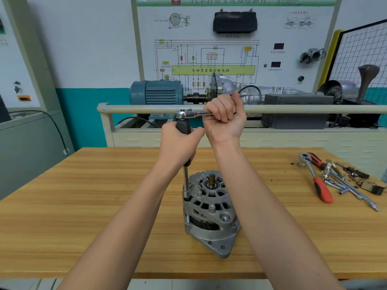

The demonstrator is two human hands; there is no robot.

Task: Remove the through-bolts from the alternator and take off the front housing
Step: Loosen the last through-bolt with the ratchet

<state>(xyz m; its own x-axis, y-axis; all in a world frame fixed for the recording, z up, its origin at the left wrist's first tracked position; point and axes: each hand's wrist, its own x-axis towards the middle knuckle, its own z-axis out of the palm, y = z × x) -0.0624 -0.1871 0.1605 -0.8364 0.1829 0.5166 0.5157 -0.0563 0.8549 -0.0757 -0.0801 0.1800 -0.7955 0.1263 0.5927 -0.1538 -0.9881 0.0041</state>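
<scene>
- In my left hand point(180, 143), a driver point(183, 127) with a black grip and a bright steel shank below my fist.
- In my right hand point(224, 120), a chrome ratchet point(189, 114), shiny where it meets the top of the black grip.
- Under the shank, the alternator point(209, 214): dull grey cast metal, dark vent slots, brownish shaft.
- Beneath it, the table point(83, 206): tan wood with fine streaked grain.
- Well right of my right hand, a second ratchet point(316, 178), chrome with a red-and-black handle.

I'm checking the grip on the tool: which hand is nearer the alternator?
Left. The left hand grips the black driver handle directly above the alternator; the right hand holds the ratchet handle higher, up and right.
</scene>
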